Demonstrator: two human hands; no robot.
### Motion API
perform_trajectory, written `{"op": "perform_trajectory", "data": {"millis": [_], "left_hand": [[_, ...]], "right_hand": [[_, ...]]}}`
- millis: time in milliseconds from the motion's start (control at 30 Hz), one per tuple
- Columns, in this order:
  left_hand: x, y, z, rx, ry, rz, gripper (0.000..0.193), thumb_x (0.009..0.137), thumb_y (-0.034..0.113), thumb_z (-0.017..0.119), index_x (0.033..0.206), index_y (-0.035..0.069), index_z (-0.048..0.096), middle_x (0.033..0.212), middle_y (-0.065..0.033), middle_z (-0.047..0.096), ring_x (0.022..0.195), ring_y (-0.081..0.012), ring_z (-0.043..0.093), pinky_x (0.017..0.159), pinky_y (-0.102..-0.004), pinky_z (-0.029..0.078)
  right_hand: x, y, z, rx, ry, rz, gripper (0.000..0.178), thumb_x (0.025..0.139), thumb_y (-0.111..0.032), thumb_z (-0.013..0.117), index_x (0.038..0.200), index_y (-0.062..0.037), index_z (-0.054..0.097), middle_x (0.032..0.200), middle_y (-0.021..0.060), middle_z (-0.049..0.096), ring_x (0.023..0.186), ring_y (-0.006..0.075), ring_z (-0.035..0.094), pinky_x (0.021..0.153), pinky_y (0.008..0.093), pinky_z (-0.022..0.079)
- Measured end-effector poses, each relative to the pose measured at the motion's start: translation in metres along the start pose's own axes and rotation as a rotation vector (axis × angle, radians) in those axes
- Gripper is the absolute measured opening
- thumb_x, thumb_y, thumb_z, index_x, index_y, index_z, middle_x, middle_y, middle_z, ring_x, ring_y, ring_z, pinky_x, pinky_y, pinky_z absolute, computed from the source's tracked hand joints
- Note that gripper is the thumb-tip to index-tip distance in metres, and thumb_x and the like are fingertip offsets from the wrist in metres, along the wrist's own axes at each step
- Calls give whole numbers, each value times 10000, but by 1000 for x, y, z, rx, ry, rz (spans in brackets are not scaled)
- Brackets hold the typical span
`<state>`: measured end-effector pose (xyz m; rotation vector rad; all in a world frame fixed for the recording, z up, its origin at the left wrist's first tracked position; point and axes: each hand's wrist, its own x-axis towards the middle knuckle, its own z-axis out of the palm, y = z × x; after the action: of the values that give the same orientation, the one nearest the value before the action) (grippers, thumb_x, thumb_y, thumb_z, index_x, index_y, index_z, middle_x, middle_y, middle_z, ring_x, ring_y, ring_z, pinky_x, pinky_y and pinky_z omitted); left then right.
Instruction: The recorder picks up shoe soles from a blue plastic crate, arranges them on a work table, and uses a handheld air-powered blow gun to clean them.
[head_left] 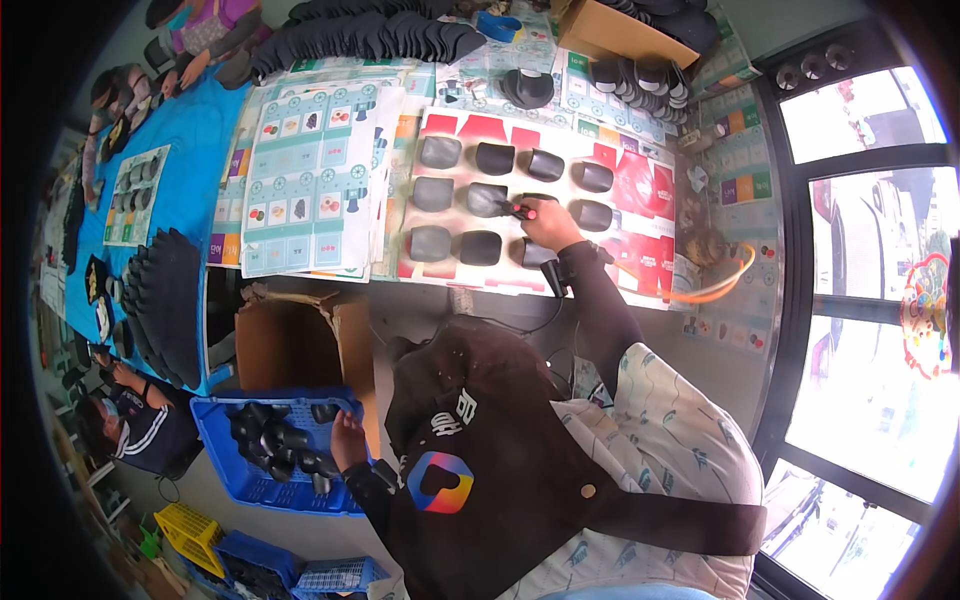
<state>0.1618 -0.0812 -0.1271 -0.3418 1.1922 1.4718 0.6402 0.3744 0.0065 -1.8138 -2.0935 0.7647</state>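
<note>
My right hand (550, 222) is closed around a dark hand tool with red parts (522, 210), which looks like a spray gun. Its tip is over a grey-coated curved piece (487, 198) in the middle row on the table. Rows of such pieces lie on a red and white printed sheet (640, 262); the left ones look greyer, while others, like a dark piece (481, 247), stay blacker. Low at the left, my left hand (348, 440) is by the right rim of a blue crate (215, 440), fingers stretched out beside black curved parts (270, 440).
An orange hose (740, 265) loops at the table's right end. Printed sheets (310, 180) are stacked left of the pieces. An open cardboard box (350, 340) stands beside the crate. Dark pads (370, 40) line the far edge. Other people work around a blue-covered table (185, 190).
</note>
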Motion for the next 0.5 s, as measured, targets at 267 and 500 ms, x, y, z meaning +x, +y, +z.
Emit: {"op": "perform_trajectory", "data": {"millis": [267, 500], "left_hand": [[1, 9, -8, 8, -60, -23, 320, 1050, 208, 484, 1300, 27, 567, 1115, -53, 628, 977, -172, 586, 862, -280, 475], [6, 12, -5, 65, -73, 19, 369, 1054, 175, 452, 1365, -8, 527, 1160, -91, 618, 1050, -187, 572, 912, -291, 460]], "right_hand": [[-5, 3, -14, 22, -3, 12, 284, 846, -146, 549, 1055, -106, 737, 958, 241, 702, 938, 451, 663, 835, 533, 531], [-6, 25, -1, 8, 33, 9, 278, 809, -146, 603, 1035, -36, 723, 920, 281, 684, 900, 466, 659, 803, 519, 526]]}}
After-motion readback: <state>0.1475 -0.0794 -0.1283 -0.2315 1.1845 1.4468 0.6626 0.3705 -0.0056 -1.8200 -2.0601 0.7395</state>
